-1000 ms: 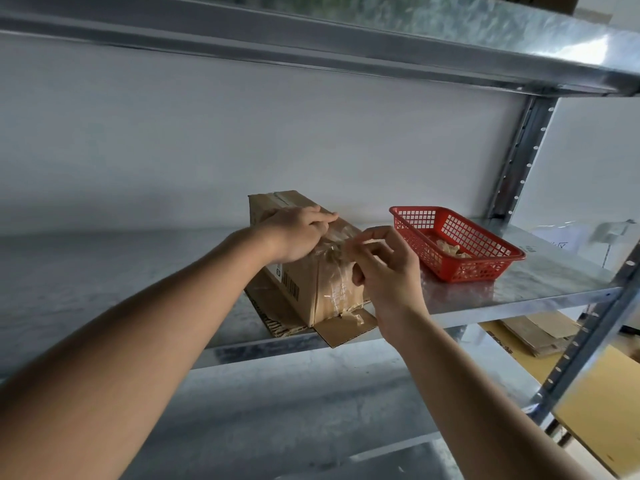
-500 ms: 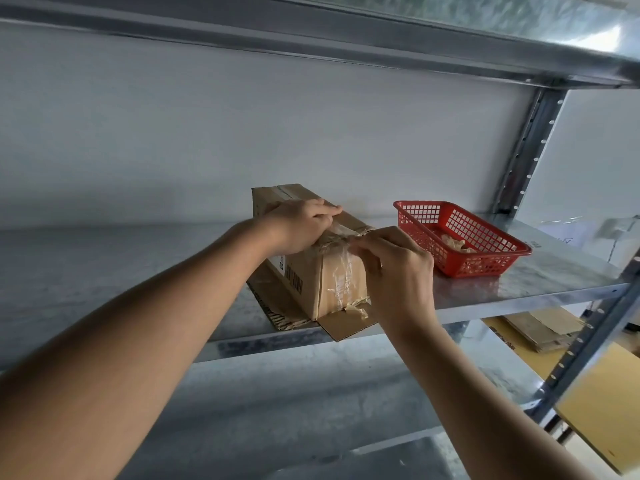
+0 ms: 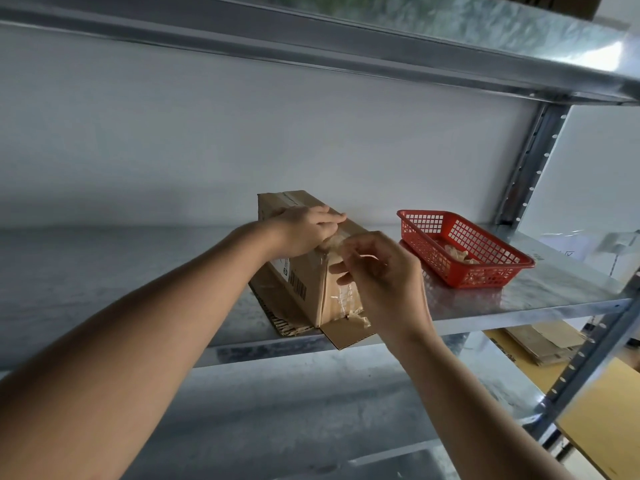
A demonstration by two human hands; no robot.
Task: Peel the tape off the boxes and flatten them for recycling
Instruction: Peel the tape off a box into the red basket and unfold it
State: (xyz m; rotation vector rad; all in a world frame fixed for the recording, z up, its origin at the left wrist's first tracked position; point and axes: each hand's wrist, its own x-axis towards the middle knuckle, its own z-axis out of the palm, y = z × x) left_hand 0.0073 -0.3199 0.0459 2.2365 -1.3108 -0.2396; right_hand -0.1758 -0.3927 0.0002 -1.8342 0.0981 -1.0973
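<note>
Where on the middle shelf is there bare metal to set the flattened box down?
Bare metal runs left of the cardboard box to the frame edge on the shelf, plus a narrow strip in front of the red basket. Crowded between box and basket, where the right hand works.

Brown box lies on shelf, bottom flaps splayed; clear tape wrinkled across near end.

A red plastic basket sits on a galvanised metal shelf — crumpled scraps lie inside the basket. Behind the basket stands a perforated steel upright; below and right of the basket lies a yellow board.
</note>
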